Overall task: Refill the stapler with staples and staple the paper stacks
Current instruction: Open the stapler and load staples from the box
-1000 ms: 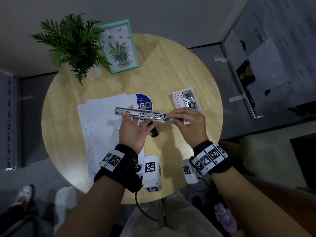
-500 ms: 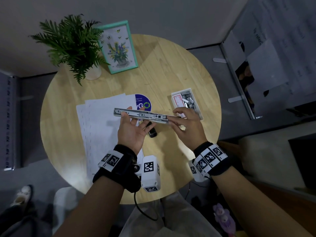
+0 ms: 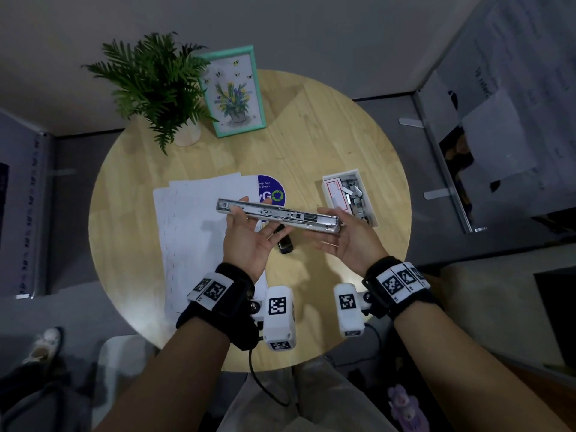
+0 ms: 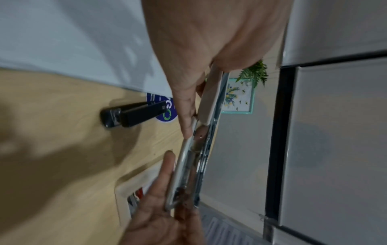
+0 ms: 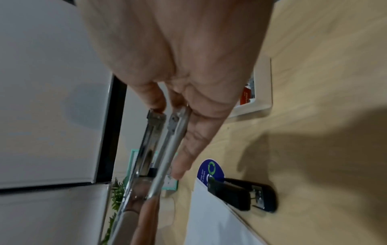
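I hold a long silver stapler (image 3: pixel 277 215) level above the table, its two metal rails slightly apart in the right wrist view (image 5: pixel 159 149). My left hand (image 3: pixel 240 207), palm up, pinches its left end between thumb and fingers. Palm up as well, my right hand (image 3: pixel 330 226) takes the right end, thumb against the tip and fingers along the underside. A small black stapler (image 3: pixel 285 241) lies on the table below. White paper sheets (image 3: pixel 199 232) are spread at the left. An open white box of staples (image 3: pixel 350 196) sits at the right.
The round wooden table (image 3: pixel 311 135) carries a potted fern (image 3: pixel 156 85) and a teal picture frame (image 3: pixel 232 92) at the back. A blue round sticker (image 3: pixel 271 191) shows beside the sheets. A glass partition (image 3: pixel 452 169) stands to the right.
My right hand has turned from palm-down over the stapler's right end to palm-up beneath it. The left hand and the stapler have barely shifted.
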The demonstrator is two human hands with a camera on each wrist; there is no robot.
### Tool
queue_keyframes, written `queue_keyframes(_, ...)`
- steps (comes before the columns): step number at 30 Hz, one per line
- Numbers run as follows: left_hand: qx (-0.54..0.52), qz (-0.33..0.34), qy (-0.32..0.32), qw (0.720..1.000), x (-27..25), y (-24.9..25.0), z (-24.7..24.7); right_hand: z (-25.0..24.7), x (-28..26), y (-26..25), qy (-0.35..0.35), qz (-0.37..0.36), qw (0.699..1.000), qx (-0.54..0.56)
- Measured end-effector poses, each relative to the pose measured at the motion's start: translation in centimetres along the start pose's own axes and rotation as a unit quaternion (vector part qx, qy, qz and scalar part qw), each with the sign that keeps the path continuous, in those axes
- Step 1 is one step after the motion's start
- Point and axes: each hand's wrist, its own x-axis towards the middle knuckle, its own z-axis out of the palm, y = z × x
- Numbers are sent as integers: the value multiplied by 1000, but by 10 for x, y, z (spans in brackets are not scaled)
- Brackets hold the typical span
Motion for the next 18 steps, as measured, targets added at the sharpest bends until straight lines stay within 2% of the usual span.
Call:
queue_keyframes(3,106,60,10,992,-5,1,0,4,1,3,3,-1,1000,-17)
queue_keyframes(6,257,136,20,957,-11,-3,-6,12,-2,11,-14,12,999,-42)
queue_keyframes(11,448,225,-39,865,-16,-4,-34,30,-6,26,-27,47,996,-68)
queue_keyframes(13,528,260,-67,806,-19,2,-42,40,-8,30,-44,79,993,-75)
queue_keyframes(16,632,238,-146,723,-24,7,-56,54,-11,36,-125,104,977,-139)
queue_keyframes(17,656,225,-163,701,-25,10,-61,59,-11,40,-148,101,968,-176)
queue_keyframes(18,665,216,-177,692,-27,15,-67,64,-11,44,-163,96,958,-217)
